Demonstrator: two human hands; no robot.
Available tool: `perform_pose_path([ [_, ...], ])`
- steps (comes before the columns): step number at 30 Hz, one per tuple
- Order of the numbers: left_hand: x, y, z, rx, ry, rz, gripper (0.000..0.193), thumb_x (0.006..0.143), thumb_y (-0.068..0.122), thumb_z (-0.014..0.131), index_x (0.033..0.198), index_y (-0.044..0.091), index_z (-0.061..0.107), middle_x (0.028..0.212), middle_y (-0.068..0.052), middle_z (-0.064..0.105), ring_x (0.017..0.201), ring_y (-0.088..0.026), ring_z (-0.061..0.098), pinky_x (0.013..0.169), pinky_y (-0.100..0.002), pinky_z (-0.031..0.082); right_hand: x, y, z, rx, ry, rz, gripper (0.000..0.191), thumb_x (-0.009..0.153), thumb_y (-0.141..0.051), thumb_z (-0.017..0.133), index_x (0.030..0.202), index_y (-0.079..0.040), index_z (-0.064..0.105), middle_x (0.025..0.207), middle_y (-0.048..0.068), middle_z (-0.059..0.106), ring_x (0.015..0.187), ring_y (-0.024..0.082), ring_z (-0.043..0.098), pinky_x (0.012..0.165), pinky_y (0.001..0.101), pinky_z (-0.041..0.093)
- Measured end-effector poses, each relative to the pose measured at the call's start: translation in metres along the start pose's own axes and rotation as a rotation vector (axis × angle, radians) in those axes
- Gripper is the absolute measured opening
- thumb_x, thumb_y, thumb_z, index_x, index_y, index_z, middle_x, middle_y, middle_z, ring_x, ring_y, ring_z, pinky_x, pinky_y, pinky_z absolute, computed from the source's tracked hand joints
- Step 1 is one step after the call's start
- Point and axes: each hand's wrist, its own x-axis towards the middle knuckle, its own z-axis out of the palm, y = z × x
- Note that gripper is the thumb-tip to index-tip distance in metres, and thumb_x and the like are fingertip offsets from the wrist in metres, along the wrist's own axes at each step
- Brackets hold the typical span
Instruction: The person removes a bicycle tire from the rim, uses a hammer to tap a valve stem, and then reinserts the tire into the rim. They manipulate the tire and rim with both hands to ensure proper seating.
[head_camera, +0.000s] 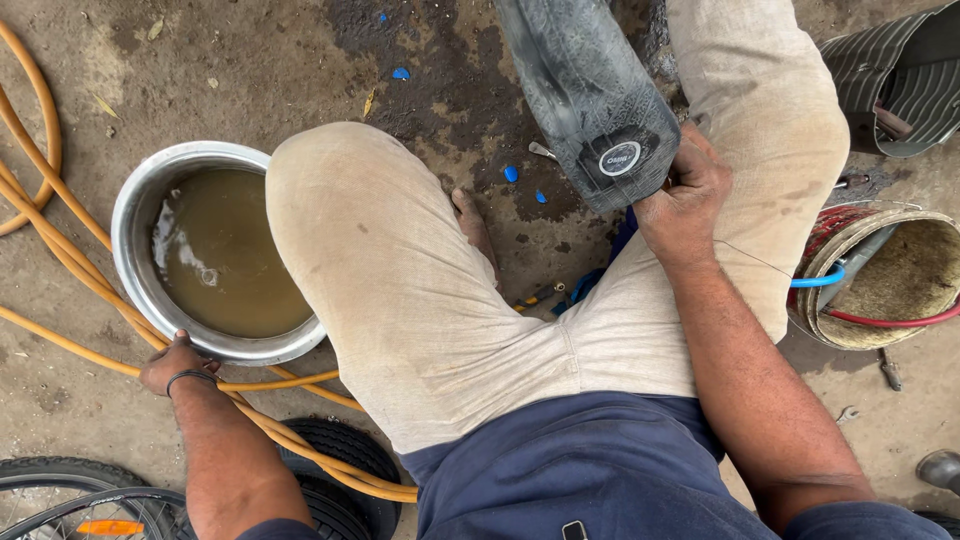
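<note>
Gripping the lower end of a black rubber inner tube (590, 95), the right hand (685, 195) sits right of centre in the frame, fingers curled closed around the tube's edge beside a round patch with a pale ring. That tube runs up out of the top of the frame, over the person's right knee. At lower left, the left hand (175, 362) rests on the near rim of a steel basin (135, 215) of murky brown water, fingers folded against the metal; how firmly it grips cannot be told. Orange hose (300, 450) loops across the dirt floor under this wrist, past a small black tyre (345, 450).
</note>
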Motion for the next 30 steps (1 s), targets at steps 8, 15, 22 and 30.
perform_pose_path([
  [8,-0.001,0.014,-0.011,-0.072,-0.01,0.512,0.03,0.104,0.011,0.075,0.083,0.001,0.056,0.081,-0.011,0.071,0.068,-0.016,0.071,0.057,-0.031,0.062,0.002,-0.003,0.002,0.069,-0.004,0.002,0.031,0.097,-0.008,0.084,0.078,-0.003,0.059,0.08,-0.005,0.051,0.071,0.006,0.043,0.059,0.0267,0.035],
  [15,-0.151,0.134,-0.043,-0.376,-0.56,1.066,0.017,0.114,0.001,0.069,0.099,-0.001,0.061,0.096,-0.011,0.072,0.084,-0.013,0.069,0.079,-0.024,0.057,0.001,-0.019,0.005,0.159,0.025,-0.075,0.023,0.09,-0.001,0.084,0.086,0.0,0.061,0.085,-0.004,0.052,0.078,0.008,0.045,0.067,0.0261,0.039],
  [22,-0.401,0.194,-0.014,0.041,-1.214,1.433,0.05,0.084,0.039,0.084,0.118,0.004,0.073,0.114,-0.009,0.074,0.095,-0.018,0.069,0.081,-0.032,0.057,-0.005,-0.048,0.003,0.067,0.092,-0.174,0.014,0.079,0.008,0.071,0.087,0.003,0.061,0.079,0.003,0.047,0.072,0.012,0.043,0.064,0.0283,0.036],
  [30,-0.477,0.18,0.059,-0.439,-1.623,0.803,0.043,0.095,0.038,0.076,0.11,-0.002,0.075,0.099,-0.011,0.078,0.086,-0.014,0.072,0.075,-0.031,0.062,-0.013,-0.047,-0.001,0.021,-0.005,-0.216,0.02,0.071,0.005,0.067,0.09,0.002,0.061,0.087,0.005,0.057,0.067,0.011,0.052,0.058,0.0277,0.042],
])
